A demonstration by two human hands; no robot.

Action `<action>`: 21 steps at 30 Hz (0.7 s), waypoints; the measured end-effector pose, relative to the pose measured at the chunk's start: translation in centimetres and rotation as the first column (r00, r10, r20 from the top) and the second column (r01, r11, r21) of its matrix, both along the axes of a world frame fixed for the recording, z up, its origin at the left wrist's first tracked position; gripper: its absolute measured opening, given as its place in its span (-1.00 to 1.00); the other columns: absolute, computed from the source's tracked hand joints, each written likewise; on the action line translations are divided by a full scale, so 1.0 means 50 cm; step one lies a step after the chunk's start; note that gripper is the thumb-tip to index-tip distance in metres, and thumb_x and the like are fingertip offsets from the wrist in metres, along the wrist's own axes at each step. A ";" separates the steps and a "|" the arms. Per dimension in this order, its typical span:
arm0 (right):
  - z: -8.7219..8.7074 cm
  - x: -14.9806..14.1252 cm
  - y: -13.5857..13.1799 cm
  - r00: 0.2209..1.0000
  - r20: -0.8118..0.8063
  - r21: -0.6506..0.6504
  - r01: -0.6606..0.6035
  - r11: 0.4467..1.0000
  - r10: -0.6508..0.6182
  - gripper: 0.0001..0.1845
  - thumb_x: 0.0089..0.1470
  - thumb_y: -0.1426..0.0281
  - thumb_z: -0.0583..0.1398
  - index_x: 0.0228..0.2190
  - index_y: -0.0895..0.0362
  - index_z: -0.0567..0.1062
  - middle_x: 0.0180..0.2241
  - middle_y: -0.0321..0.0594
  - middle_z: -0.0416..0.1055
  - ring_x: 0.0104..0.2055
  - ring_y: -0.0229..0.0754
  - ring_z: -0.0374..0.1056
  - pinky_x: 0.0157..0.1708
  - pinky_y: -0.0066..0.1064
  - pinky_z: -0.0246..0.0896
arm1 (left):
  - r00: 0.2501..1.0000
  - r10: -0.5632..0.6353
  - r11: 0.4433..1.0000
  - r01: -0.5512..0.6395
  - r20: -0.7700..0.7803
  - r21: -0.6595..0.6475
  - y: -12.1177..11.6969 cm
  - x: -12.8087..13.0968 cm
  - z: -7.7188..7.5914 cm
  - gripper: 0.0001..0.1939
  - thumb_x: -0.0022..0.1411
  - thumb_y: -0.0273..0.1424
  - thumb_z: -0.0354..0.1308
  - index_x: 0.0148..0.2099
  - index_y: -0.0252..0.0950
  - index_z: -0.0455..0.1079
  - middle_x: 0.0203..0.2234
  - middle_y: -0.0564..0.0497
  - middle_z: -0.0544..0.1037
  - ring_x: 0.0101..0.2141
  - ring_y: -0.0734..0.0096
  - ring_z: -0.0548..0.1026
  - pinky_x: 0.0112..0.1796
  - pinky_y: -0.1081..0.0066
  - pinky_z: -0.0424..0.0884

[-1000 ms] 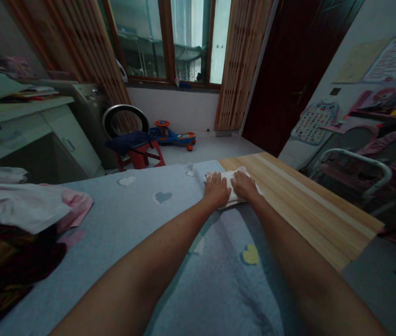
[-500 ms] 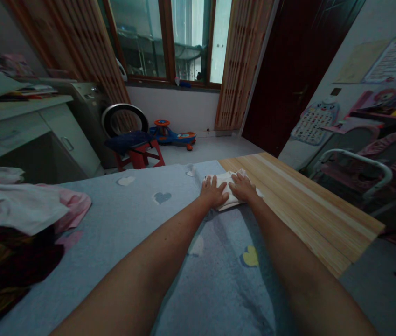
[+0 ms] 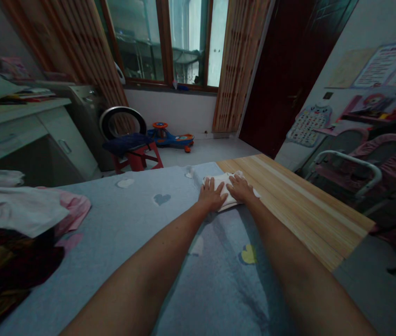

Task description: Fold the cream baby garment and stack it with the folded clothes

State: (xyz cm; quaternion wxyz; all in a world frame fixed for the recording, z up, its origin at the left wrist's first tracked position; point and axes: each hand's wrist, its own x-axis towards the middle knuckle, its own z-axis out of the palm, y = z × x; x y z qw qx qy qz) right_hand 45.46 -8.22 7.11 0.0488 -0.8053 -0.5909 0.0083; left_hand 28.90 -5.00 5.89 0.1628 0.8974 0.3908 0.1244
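A small stack of folded white cloth (image 3: 231, 201) lies at the far right part of the blue blanket (image 3: 128, 233), close to the bare wooden board. My left hand (image 3: 212, 195) rests flat on its left side with fingers spread. On its right side lies my right hand (image 3: 240, 188), palm down, fingers stretched out. Both hands press on top of the cloth, thumbs pointing toward each other. Which garment the cloth is, I cannot tell.
Loose clothes in white, pink and dark patterns form a pile (image 3: 19, 224) at the left. The wooden board (image 3: 288, 200) shows on the right. Beyond the table are a red stool (image 3: 142, 158), a toy car (image 3: 173, 137), a washing machine (image 3: 89, 107) and a pink chair (image 3: 351, 163).
The view has shifted slightly. My right hand's fingers have moved a little across the cloth toward my left hand. Both hands stay on the cloth.
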 end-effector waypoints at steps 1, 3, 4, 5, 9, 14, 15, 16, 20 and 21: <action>0.001 -0.001 -0.001 1.000 -0.010 -0.001 0.009 1.000 -0.009 -0.43 0.28 0.12 -0.10 0.24 0.03 0.17 0.35 -0.04 -0.05 0.34 0.12 -0.10 0.18 0.16 -0.05 | 1.000 0.003 1.000 -0.003 0.017 0.001 -0.007 -0.006 0.000 -0.35 0.36 -0.05 -0.11 0.39 -0.15 0.00 0.39 -0.21 -0.11 0.36 -0.11 -0.24 0.24 -0.06 -0.09; 0.004 -0.004 -0.002 0.999 -0.038 0.000 0.026 1.000 -0.026 -0.43 0.27 0.12 -0.09 0.24 0.01 0.18 0.35 -0.07 -0.05 0.35 0.12 -0.11 0.18 0.16 -0.06 | 0.998 0.018 1.000 -0.018 0.055 -0.009 -0.023 -0.026 -0.004 -0.34 0.38 -0.05 -0.15 0.41 -0.21 -0.06 0.39 -0.26 -0.11 0.36 -0.06 -0.20 0.24 -0.01 -0.07; 0.006 -0.005 -0.003 0.999 -0.046 0.001 0.024 1.000 -0.023 -0.44 0.27 0.12 -0.09 0.24 0.00 0.18 0.36 -0.07 -0.06 0.35 0.12 -0.12 0.18 0.16 -0.06 | 0.997 0.037 0.999 -0.036 0.074 -0.017 -0.033 -0.041 -0.007 -0.33 0.39 -0.06 -0.16 0.42 -0.24 -0.09 0.38 -0.27 -0.11 0.36 -0.03 -0.17 0.24 0.02 -0.05; 0.008 -0.006 -0.005 0.998 -0.053 0.004 0.023 1.000 -0.023 -0.44 0.27 0.12 -0.08 0.23 -0.01 0.19 0.36 -0.08 -0.06 0.36 0.13 -0.12 0.18 0.17 -0.07 | 0.995 0.053 0.998 -0.052 0.088 -0.022 -0.042 -0.058 -0.012 -0.32 0.39 -0.07 -0.16 0.42 -0.26 -0.11 0.38 -0.28 -0.11 0.36 -0.01 -0.17 0.24 0.05 -0.04; 0.017 -0.007 -0.008 0.996 -0.082 0.005 0.037 0.999 -0.036 -0.43 0.26 0.12 -0.09 0.24 -0.01 0.18 0.36 -0.09 -0.04 0.35 0.14 -0.09 0.19 0.18 -0.09 | 0.995 0.078 0.996 -0.075 0.056 -0.057 -0.080 -0.156 -0.042 -0.30 0.38 -0.10 -0.12 0.43 -0.29 -0.16 0.39 -0.29 -0.14 0.36 -0.03 -0.20 0.25 0.02 -0.07; 0.039 -0.034 -0.020 0.995 -0.029 0.159 0.098 0.982 -0.095 -0.46 0.20 0.23 0.02 0.18 0.09 0.27 0.31 -0.01 0.06 0.31 0.16 -0.04 0.20 0.19 -0.14 | 0.996 0.083 0.996 -0.082 -0.033 0.038 -0.120 -0.325 -0.072 -0.34 0.34 -0.19 -0.01 0.40 -0.23 -0.04 0.38 -0.22 -0.06 0.36 0.00 -0.16 0.25 -0.01 -0.03; 0.044 -0.050 -0.025 0.994 -0.006 0.233 0.111 0.966 -0.113 -0.48 0.18 0.27 0.04 0.16 0.11 0.29 0.30 0.00 0.08 0.31 0.15 -0.06 0.21 0.15 -0.16 | 0.993 0.095 0.994 -0.091 -0.065 0.060 -0.127 -0.361 -0.075 -0.36 0.32 -0.21 0.00 0.38 -0.22 0.01 0.38 -0.20 -0.05 0.36 0.00 -0.15 0.25 -0.01 -0.02; 0.048 -0.071 -0.029 0.993 0.010 0.305 0.113 0.945 -0.122 -0.50 0.18 0.31 0.05 0.14 0.12 0.31 0.29 0.00 0.09 0.32 0.12 -0.07 0.22 0.11 -0.17 | 0.988 0.113 0.992 -0.106 -0.105 0.070 -0.134 -0.397 -0.077 -0.38 0.31 -0.21 0.01 0.37 -0.22 0.07 0.38 -0.19 -0.03 0.36 -0.01 -0.14 0.24 -0.03 -0.01; 0.043 -0.195 -0.049 0.999 -0.048 0.414 0.005 0.910 0.016 -0.53 0.16 0.34 0.07 0.10 0.14 0.36 0.25 -0.02 0.16 0.28 0.02 0.01 0.26 -0.09 -0.20 | 0.959 0.206 0.975 -0.185 -0.195 0.121 -0.157 -0.530 -0.088 -0.43 0.30 -0.22 -0.02 0.32 -0.23 0.19 0.34 -0.16 0.10 0.34 0.00 -0.02 0.23 -0.05 0.02; 0.036 -0.233 -0.054 0.995 -0.080 0.408 -0.024 0.913 0.062 -0.55 0.15 0.36 0.07 0.08 0.13 0.38 0.24 -0.04 0.19 0.26 0.01 0.05 0.26 -0.12 -0.19 | 0.948 0.232 0.969 -0.206 -0.217 0.134 -0.161 -0.560 -0.092 -0.45 0.30 -0.23 -0.02 0.30 -0.22 0.21 0.33 -0.16 0.12 0.33 -0.01 0.00 0.23 -0.07 0.01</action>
